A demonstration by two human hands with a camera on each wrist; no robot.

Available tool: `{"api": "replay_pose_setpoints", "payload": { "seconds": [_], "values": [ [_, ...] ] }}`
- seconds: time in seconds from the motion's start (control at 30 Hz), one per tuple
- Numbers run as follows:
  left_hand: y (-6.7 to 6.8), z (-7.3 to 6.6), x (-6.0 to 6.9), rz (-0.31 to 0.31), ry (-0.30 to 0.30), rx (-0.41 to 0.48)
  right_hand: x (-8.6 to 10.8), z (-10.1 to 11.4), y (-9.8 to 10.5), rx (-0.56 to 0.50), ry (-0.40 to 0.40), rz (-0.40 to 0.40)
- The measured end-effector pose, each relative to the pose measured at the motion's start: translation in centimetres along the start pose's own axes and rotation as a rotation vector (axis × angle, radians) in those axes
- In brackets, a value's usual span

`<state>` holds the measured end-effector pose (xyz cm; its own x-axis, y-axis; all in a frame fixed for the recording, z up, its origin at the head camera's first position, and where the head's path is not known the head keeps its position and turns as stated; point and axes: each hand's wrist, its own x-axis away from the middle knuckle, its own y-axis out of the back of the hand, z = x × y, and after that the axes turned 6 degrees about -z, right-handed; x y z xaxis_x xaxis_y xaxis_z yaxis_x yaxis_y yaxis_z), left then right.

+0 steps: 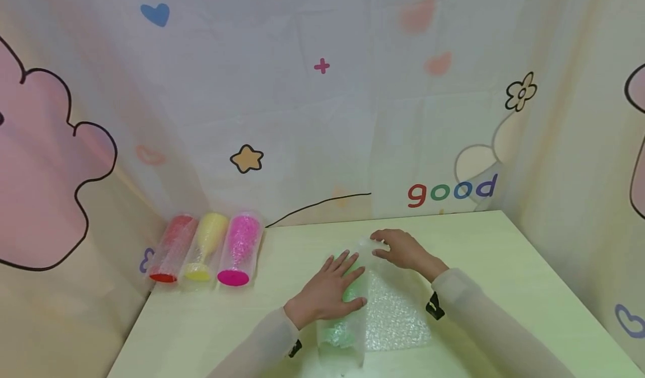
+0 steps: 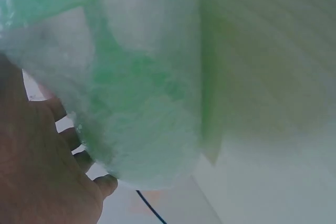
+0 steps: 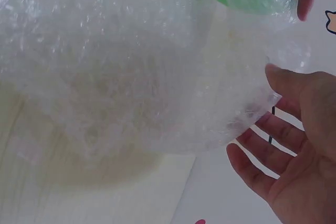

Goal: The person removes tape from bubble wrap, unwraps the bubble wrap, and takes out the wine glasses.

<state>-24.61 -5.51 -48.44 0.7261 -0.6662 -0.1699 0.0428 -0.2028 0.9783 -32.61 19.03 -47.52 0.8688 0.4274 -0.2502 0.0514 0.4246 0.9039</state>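
A green goblet-shaped item [image 1: 340,333] lies on its side, partly rolled in clear bubble wrap [image 1: 395,317]. My left hand [image 1: 330,289] rests across the rolled part with its fingers spread. In the left wrist view the goblet's narrow stem and rounded end [image 2: 142,103] show through the wrap. At the far edge of the loose sheet, my right hand [image 1: 400,249] pinches the film. The right wrist view shows its thumb [image 3: 294,85] over the sheet's edge and the other fingers beneath. Part of the green item is hidden under my left hand.
Three wrapped goblet-like items lie side by side at the table's back left: red [image 1: 173,246], yellow [image 1: 206,246] and pink [image 1: 241,249]. A printed curtain [image 1: 312,115] hangs behind the pale table [image 1: 227,322].
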Motion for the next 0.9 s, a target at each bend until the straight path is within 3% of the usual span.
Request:
{"api": "replay_pose_setpoints", "payload": {
  "seconds": [0.3,0.53,0.73,0.9],
  "values": [
    [-0.5,1.0,0.8,-0.024,0.05,0.014,0.0,-1.2,0.1,-0.082,-0.142,-0.037],
    [-0.9,1.5,1.4,-0.054,0.065,0.045,-0.3,-2.1,0.1,-0.1,-0.198,-0.076],
    [-0.9,1.8,1.8,-0.067,0.06,0.08,-0.1,-2.3,-0.2,-0.034,-0.191,-0.13],
    [-0.4,1.8,1.9,-0.068,0.078,0.109,0.3,0.2,0.5,0.101,-0.081,-0.235]
  ]
}}
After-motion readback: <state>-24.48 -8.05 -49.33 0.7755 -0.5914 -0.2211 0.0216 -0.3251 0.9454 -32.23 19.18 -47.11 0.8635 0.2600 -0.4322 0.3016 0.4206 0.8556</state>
